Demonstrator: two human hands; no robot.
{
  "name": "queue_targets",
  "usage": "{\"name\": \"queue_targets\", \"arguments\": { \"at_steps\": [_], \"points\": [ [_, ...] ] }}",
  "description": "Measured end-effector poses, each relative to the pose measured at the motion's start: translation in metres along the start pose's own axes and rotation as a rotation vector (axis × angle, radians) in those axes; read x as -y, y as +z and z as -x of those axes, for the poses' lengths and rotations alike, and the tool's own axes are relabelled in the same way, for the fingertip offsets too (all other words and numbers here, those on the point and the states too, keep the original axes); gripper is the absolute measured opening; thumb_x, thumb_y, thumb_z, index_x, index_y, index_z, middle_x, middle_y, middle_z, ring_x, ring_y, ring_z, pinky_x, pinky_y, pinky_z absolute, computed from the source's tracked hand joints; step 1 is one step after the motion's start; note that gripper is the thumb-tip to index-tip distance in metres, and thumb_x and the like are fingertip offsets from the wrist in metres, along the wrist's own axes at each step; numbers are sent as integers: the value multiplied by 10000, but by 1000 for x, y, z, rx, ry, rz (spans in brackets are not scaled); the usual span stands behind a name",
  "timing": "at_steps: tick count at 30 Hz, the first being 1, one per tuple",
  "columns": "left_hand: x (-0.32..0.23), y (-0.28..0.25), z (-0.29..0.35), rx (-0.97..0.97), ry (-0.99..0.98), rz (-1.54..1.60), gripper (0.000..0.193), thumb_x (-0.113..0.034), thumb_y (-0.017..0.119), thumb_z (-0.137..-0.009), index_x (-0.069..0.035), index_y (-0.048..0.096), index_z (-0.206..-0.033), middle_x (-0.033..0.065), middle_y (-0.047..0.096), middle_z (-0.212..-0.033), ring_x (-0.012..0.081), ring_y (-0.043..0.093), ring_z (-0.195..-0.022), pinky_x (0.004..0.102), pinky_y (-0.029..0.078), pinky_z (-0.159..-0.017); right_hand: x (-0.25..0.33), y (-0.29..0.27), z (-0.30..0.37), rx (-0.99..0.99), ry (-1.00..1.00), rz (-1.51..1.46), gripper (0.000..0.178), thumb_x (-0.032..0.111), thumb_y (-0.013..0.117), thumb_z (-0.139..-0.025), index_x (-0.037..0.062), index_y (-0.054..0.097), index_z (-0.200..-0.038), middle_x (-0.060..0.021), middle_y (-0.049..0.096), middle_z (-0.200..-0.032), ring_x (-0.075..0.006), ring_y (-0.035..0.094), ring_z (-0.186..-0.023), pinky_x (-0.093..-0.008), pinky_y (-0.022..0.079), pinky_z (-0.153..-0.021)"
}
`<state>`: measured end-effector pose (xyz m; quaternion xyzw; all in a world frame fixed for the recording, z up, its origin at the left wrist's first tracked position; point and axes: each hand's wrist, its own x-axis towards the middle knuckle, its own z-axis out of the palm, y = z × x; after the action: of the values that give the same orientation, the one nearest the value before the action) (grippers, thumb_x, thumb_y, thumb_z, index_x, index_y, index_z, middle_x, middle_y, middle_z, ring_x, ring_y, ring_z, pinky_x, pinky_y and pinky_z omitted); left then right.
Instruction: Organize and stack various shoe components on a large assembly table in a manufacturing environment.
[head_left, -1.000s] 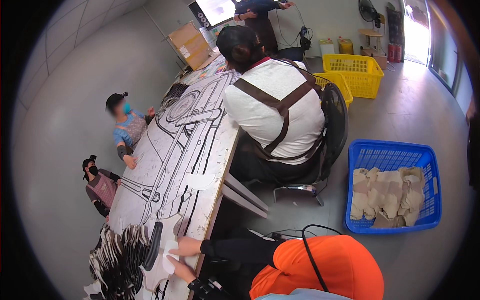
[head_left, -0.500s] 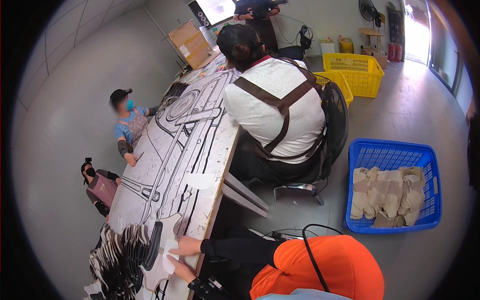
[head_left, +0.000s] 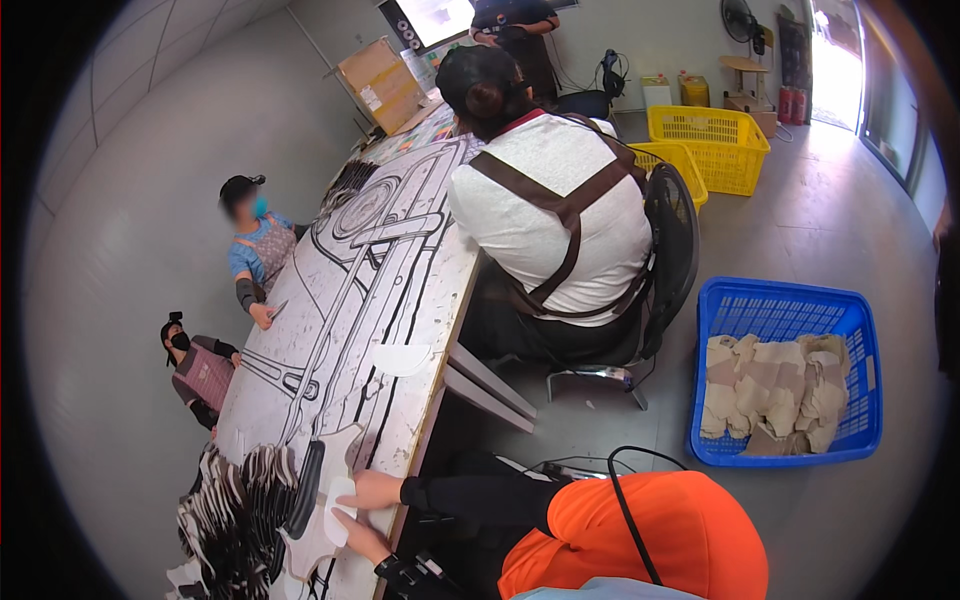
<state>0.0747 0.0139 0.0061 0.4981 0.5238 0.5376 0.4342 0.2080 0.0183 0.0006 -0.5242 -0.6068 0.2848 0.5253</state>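
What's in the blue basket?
The blue basket holds a pile of flat, irregular beige and brownish pieces. The pile covers whatever lies beneath its upper pieces, and most of the basket's floor too.

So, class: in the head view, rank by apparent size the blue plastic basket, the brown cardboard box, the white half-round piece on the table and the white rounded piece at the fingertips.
Blue plastic basket
Brown cardboard box
White half-round piece and white rounded piece: too alike to rank
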Motion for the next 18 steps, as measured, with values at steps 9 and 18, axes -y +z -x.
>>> {"name": "queue_targets", "arguments": {
  "at_steps": [9,18],
  "points": [
    [-11,6,9,-15,-5,-39,684,-469,537,-997,128,490,-1327,153,592,-1246,211,589,-1043,329,478,-911,-2,-2,-1,-1,6,26,564,515,583,-907,-39,692,-927,-323,640,-876,-459,630,-821,-470,512,-772],
    [20,-10,-19,27,-20,20,689,-473,541,-996,127,486,-1329,127,592,-1217,184,578,-1000,308,476,-874,2,-1,0,-12,-1,21,521,500,584,-910,-9,697,-924,-299,648,-848,-458,631,-802,-479,510,-755]
  ]
}}
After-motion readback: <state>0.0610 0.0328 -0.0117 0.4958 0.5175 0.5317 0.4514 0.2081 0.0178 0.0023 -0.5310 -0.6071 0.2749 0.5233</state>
